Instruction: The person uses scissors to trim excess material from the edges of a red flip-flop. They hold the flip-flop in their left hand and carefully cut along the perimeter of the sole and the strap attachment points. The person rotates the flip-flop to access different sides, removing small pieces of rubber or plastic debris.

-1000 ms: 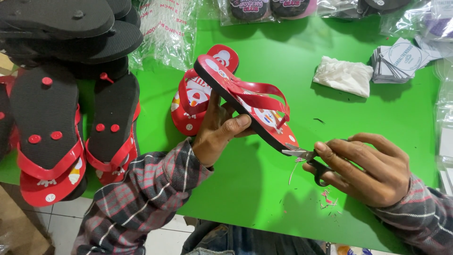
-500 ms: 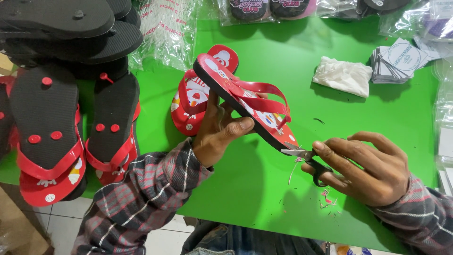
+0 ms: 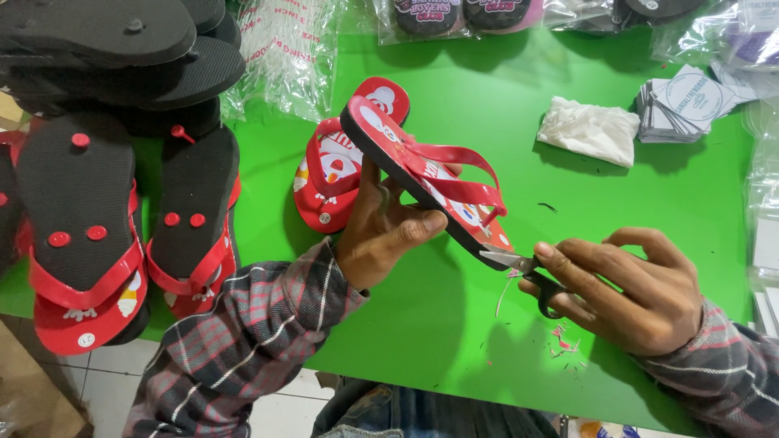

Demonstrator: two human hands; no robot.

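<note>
Our left grip [image 3: 389,235] clasps a red sandal [image 3: 426,174] tilted above the green tabletop [image 3: 487,105]; our right grip [image 3: 629,292] closes on scissors [image 3: 523,268], blades meeting the sandal's lower end, just beside that hand.

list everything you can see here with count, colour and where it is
flip-flop in hand: 1, red with black sole, held tilted above the table
scissors: 1, black handles, blades at the held flip-flop's heel edge
second flip-flop: 1, red, lying on the table behind the held one
stacked flip-flops: several, black soles up with red straps, far left
table: 1, green
white cloth: 1, upper right of the table
card stack: 1, white, right of the cloth
plastic bags: several, clear, along the back edge
trimmings: a few, red, on the table near the scissors
left hand: grips the flip-flop's sole
right hand: holds the scissors
</note>
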